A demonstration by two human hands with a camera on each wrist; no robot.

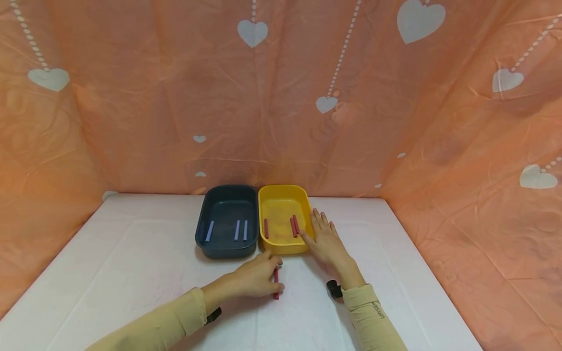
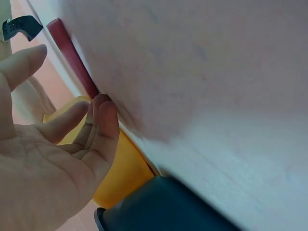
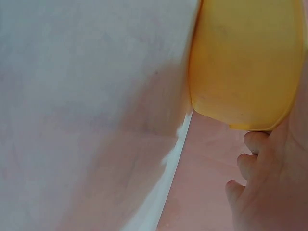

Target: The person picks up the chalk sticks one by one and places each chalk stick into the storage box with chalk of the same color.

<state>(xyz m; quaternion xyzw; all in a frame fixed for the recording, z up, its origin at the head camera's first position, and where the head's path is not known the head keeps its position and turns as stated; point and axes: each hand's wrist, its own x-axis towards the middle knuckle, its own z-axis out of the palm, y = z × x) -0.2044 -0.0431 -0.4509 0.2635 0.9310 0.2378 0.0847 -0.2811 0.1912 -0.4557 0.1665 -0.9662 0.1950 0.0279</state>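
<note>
A red stick, plain and round like chalk, lies on the white table in front of the yellow box. My left hand is over it, palm facing the stick. In the left wrist view, the fingertips are at one end of the red stick, and the thumb stands apart from it. At the yellow box's right side is my right hand, thumb at the rim and fingers stretched along the outside. The right wrist view shows the fingers beside the yellow box; the thumb is hidden there.
A dark blue box stands against the yellow box's left side. Several purple sticks lie inside the dark box, and several red sticks inside the yellow one. An orange curtain with white hearts surrounds the table's back and sides.
</note>
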